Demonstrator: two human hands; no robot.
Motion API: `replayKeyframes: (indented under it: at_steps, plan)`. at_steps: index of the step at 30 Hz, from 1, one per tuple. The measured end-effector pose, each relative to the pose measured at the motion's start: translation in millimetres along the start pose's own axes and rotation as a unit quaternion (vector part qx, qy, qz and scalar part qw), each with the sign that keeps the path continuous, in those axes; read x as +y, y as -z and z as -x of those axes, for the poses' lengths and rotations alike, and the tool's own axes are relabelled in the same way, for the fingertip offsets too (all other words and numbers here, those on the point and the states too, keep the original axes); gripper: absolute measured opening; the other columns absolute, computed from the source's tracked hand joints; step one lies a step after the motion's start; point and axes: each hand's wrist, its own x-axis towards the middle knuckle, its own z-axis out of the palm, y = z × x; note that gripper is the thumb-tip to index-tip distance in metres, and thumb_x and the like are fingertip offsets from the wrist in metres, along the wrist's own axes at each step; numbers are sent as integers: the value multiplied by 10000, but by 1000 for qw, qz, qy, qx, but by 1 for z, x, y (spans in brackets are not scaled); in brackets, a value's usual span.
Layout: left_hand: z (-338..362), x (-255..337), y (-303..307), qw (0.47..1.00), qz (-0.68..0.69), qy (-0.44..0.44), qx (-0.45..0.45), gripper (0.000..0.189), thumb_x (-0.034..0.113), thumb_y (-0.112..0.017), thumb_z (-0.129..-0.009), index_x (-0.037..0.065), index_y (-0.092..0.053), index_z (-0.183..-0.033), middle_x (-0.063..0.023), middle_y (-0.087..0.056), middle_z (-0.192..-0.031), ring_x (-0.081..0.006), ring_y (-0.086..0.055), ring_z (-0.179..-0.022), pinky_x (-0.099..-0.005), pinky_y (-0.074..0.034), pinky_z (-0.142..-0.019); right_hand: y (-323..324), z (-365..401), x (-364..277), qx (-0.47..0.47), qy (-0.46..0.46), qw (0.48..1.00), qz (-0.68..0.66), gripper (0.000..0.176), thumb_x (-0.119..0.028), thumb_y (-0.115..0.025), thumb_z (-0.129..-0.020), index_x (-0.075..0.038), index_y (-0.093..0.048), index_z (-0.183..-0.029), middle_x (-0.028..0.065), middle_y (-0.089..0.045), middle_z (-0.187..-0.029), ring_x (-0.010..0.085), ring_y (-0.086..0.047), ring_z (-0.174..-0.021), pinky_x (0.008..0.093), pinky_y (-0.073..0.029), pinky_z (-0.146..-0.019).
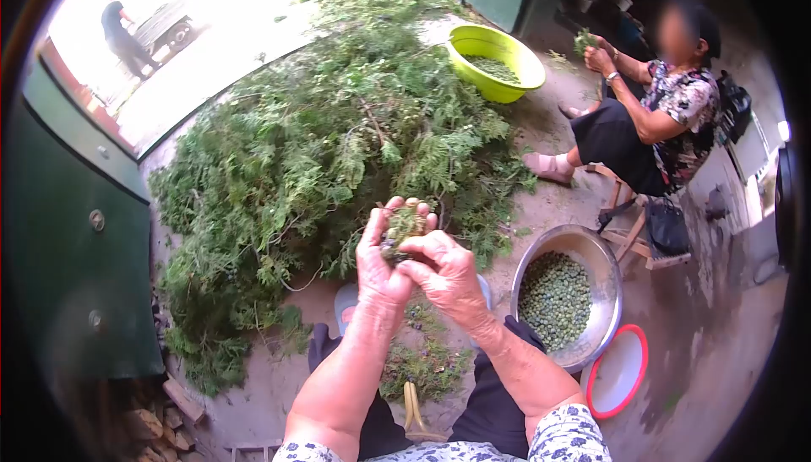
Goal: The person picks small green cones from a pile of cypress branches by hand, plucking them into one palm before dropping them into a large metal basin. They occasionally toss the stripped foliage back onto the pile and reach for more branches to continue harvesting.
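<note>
Your left hand (380,274) cups a sprig (405,223); your right hand (449,280) pinches it. The branch pile (329,145) blocks your way ahead; the bowl (605,297) stands right, the tub (490,88) beyond, near a seated co-worker (688,107).

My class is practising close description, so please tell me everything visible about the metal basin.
The round basin looks metallic: silvery, smooth and shiny inside. It sits upright on the floor, at the person's right. Many small, round, mostly green pieces lie in it, some darker. A dark trouser leg hides part of its lower left edge. Whether the red-rimmed container beside it touches it is unclear.
</note>
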Motion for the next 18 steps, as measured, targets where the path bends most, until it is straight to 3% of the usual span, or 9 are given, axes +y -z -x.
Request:
replayKeyframes:
  at_steps: [3,6,9,15,17,18]
  plan:
    - [-2,6,2,999,35,-9,-18,324,297,-434,-949,19,-525,-1090,-191,-576,-1101,-350,-538,-1066,-515,-434,-946,-3,-6,-1,20,-12,999,-41,201,7,-683,-749,5,-643,-946,30,-603,-815,91,-564,-716,236,-467,-639]
    - [0,6,-3,999,47,-23,-14,335,301,-403,-955,30,-516,-1116,-179,-565,-1143,-348,-509,-1114,-517,-397,-978,-8,-15,-3,69,-90,976,-188,99,-15,-633,-821,-2,-631,-919,1,-618,-716,19,-520,-521,165,-405,-440]
    - [2,7,0,997,58,-4,-42,329,292,-419,-948,41,-517,-1137,-172,-563,-1164,-335,-494,-1143,-500,-381,-985,-4,-18,-1,93,-163,956,-226,96,-28,-650,-816,-12,-642,-911,-15,-616,-755,-1,-486,-532,153,-377,-435]
    - [0,4,6,997,62,1,-50,336,289,-410,-957,25,-504,-1142,-181,-554,-1173,-331,-500,-1139,-472,-410,-969,-3,-20,7,113,-175,952,-226,104,-66,-620,-856,-10,-641,-941,-20,-609,-694,21,-532,-523,153,-394,-432]
    - [1,0,-2,999,50,-13,15,335,280,-408,-960,16,-498,-1146,-183,-549,-1178,-331,-498,-1144,-465,-411,-977,-3,-20,8,137,-167,956,-197,103,-74,-607,-867,-14,-642,-943,-17,-609,-680,25,-538,-525,162,-403,-429]
    - [0,0,1,998,54,-12,0,333,274,-411,-960,11,-497,-1146,-190,-547,-1180,-334,-495,-1151,-466,-408,-983,-3,-20,11,136,-170,956,-197,103,-74,-607,-867,-14,-642,-943,-17,-609,-680,25,-538,-525,162,-403,-429]
